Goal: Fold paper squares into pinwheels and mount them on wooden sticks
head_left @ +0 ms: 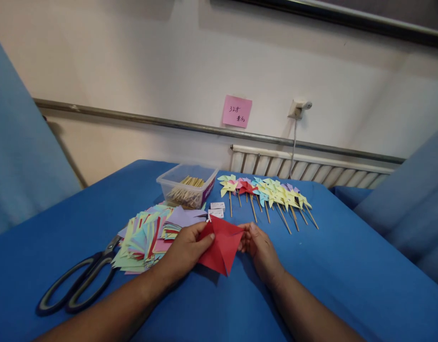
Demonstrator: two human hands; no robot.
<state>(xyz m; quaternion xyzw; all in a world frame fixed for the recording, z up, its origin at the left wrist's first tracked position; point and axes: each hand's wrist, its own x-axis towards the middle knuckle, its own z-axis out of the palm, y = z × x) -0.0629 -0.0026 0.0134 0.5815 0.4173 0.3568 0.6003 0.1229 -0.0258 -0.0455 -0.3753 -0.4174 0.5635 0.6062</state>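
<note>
Both my hands hold a red sheet of paper (222,244), partly folded, just above the blue table (347,266). My left hand (185,249) pinches its left edge with thumb on top. My right hand (260,247) grips its right corner with fingers closed. A pile of coloured paper squares (151,235) lies right beside my left hand.
Black-handled scissors (80,280) lie at the left. A clear plastic box of wooden sticks (186,185) stands behind the paper pile, with two small white boxes (217,209) beside it. A row of finished paper pinwheels on sticks (269,194) lies at the back. A pink note (236,111) hangs on the wall.
</note>
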